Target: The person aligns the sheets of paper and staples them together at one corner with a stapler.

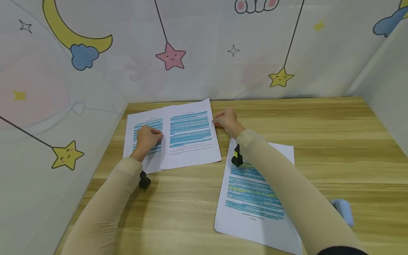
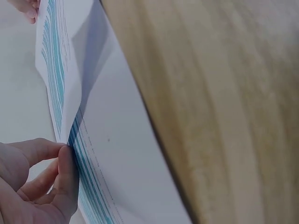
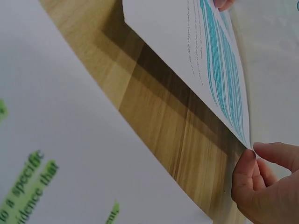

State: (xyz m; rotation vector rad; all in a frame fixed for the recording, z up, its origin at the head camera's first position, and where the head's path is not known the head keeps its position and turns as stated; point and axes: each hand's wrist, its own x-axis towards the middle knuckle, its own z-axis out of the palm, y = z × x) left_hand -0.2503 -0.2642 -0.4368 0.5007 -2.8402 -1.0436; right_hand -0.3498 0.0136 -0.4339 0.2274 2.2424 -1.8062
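A sheet of paper [image 1: 191, 156] with blue-highlighted text is held between both hands, partly overlapping another highlighted sheet [image 1: 130, 141] on the left. The left hand [image 1: 148, 139] pinches its left edge between thumb and forefinger, as the left wrist view shows at the sheet's bowed edge. At the opposite side the right hand [image 1: 227, 121] pinches the right edge. In the right wrist view that sheet [image 3: 163, 46] stands raised off the table, its shadow on the wood below. Under the right forearm lies a stack of papers [image 1: 255, 233] with blue and yellow highlighting.
A light blue stapler-like object [image 1: 344, 211] lies on the wooden table [image 1: 350, 141] at the right, beside the right sleeve. A white cloth wall [image 1: 204, 78] with stars and a moon borders the table's back and sides. Black wrist cameras [image 1: 145, 180] hang under the sleeves.
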